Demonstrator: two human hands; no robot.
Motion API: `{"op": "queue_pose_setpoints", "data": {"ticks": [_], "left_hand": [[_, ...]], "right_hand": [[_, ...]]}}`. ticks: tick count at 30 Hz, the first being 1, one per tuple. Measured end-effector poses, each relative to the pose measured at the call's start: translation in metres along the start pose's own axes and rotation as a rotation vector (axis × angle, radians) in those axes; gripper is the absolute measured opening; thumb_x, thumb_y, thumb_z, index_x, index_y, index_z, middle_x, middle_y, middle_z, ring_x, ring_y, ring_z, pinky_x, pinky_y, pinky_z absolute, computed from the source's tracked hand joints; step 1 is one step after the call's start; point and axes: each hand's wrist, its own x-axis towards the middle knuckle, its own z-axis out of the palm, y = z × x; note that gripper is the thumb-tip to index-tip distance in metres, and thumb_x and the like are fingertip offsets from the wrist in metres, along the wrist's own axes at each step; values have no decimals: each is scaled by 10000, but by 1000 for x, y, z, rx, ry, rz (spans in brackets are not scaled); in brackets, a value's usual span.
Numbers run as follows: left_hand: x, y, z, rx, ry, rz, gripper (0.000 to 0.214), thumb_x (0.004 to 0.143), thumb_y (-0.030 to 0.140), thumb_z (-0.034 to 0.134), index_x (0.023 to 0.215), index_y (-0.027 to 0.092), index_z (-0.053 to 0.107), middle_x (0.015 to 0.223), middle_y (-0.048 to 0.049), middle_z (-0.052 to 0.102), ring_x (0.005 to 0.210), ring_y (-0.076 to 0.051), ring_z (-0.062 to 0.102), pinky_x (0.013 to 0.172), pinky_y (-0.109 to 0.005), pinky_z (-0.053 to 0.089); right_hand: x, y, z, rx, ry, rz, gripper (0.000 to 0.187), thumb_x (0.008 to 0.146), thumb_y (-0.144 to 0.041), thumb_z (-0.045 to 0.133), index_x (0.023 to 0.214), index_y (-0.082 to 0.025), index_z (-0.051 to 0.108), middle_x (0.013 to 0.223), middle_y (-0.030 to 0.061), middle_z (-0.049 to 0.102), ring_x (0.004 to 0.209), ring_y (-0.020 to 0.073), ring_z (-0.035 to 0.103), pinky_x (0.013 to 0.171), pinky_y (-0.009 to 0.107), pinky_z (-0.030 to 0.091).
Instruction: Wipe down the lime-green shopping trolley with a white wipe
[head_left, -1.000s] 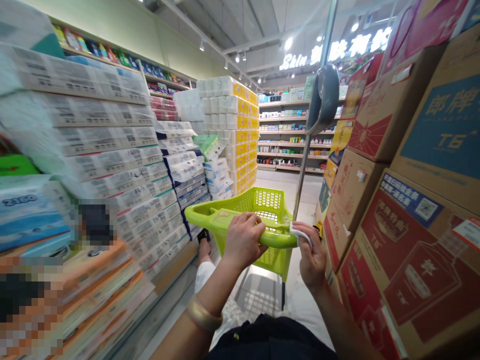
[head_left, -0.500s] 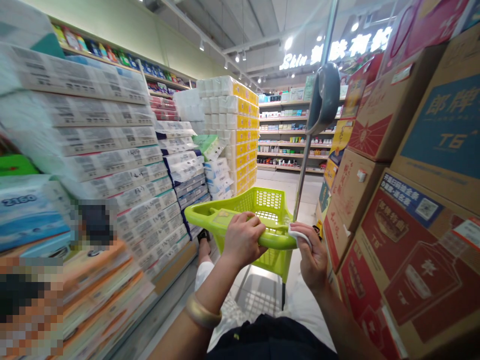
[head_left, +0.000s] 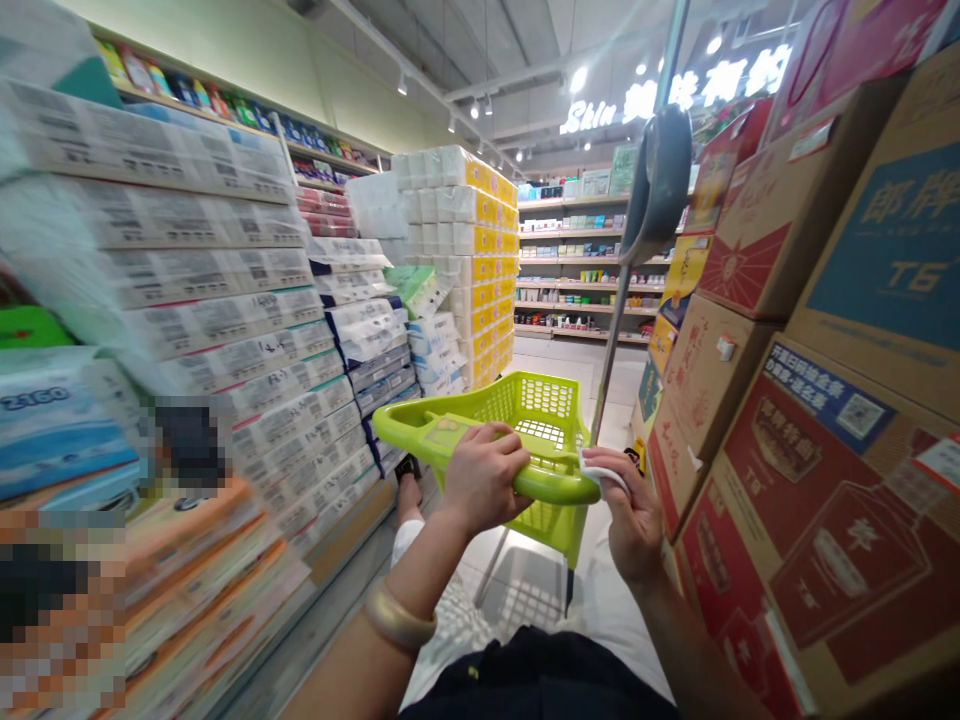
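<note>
In front of me stands a lime-green plastic shopping cart [head_left: 431,425] with a perforated basket. My left hand [head_left: 487,475] is wrapped around its near handle bar, and a gold bangle [head_left: 400,618] circles that wrist. At the right end of the handle, my right hand [head_left: 630,515] pinches a folded white cloth or tissue [head_left: 606,474] and presses it against the green plastic. A metal pole [head_left: 613,350] rises close behind the right hand, with a grey loop-shaped grip [head_left: 655,185] near its top. Whether the pole is fixed to the cart cannot be seen clearly.
Wrapped paper packs [head_left: 225,275] are stacked high on the left, with yellow-and-white packs [head_left: 484,270] beyond. Cardboard cartons [head_left: 832,500] tower close on the right. Product shelves [head_left: 585,260] line the back across a tiled floor [head_left: 544,352].
My right hand and the white cloth have shifted slightly right and down along the handle's end. The cart sits slightly further right in view; my left hand keeps its hold.
</note>
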Motion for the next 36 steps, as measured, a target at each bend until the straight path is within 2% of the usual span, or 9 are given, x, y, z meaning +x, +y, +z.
{"op": "queue_pose_setpoints", "data": {"ticks": [6,16,20,24,27,28,31,34,36], "left_hand": [[5,-12,4,-23,-3,43,171,739,385,674,771,221,638,904,-19,718,1077,-267,604,921,-419,435],[16,-37,15,-81,-56,95,222,704,384,700,848,222,654,1006,-36,723,1120,-283,590,968,-444,434],[20,-56,12,-132,-106,49,185,685,316,712,828,215,652,1026,-49,720,1150,-276,581,1011,-421,438],[16,-67,-4,-132,-231,-77,297,603,346,780,824,191,655,1011,-92,711,1241,-314,537,1096,-409,401],[11,-58,-22,-133,-377,-102,350,651,509,759,769,198,650,921,-74,720,1124,-299,606,1088,-417,397],[10,-52,-26,-141,-417,-100,383,690,567,717,762,196,648,917,-72,721,1034,-275,639,1018,-392,446],[10,-35,-35,-82,-467,-265,489,819,655,527,905,193,664,868,-84,728,844,-258,679,759,-346,507],[13,-21,-35,15,-484,-387,527,839,647,492,1083,204,639,931,-111,748,901,-309,700,756,-377,502],[13,-13,-34,66,-489,-403,485,837,608,520,1061,195,643,988,-132,750,944,-325,702,785,-389,504]], "right_hand": [[11,20,-3,-58,97,90,209,868,-327,548,886,-214,723,979,53,709,971,233,633,920,397,477],[10,13,9,-45,129,69,199,873,-349,571,892,-221,723,980,54,702,974,221,631,925,394,492],[13,19,19,-74,63,74,221,883,-380,585,947,-224,729,1020,66,711,1014,230,637,965,412,485],[12,19,39,-57,-73,89,194,897,-343,587,993,-251,729,1081,62,709,1072,231,631,999,414,470],[7,15,55,-30,-169,75,189,900,-291,579,1017,-268,726,1107,59,703,1093,226,626,1012,408,469],[6,13,59,-18,-195,69,193,898,-275,579,1023,-271,725,1117,60,700,1098,225,627,1014,405,471],[2,10,66,22,-267,57,212,894,-233,566,1029,-271,725,1131,59,697,1097,215,636,1012,389,483],[1,12,64,30,-268,60,218,897,-219,545,1010,-260,727,1091,56,706,1068,201,647,993,368,497],[2,15,61,9,-199,74,208,899,-232,542,995,-248,725,1059,56,711,1044,199,651,973,362,507]]}}
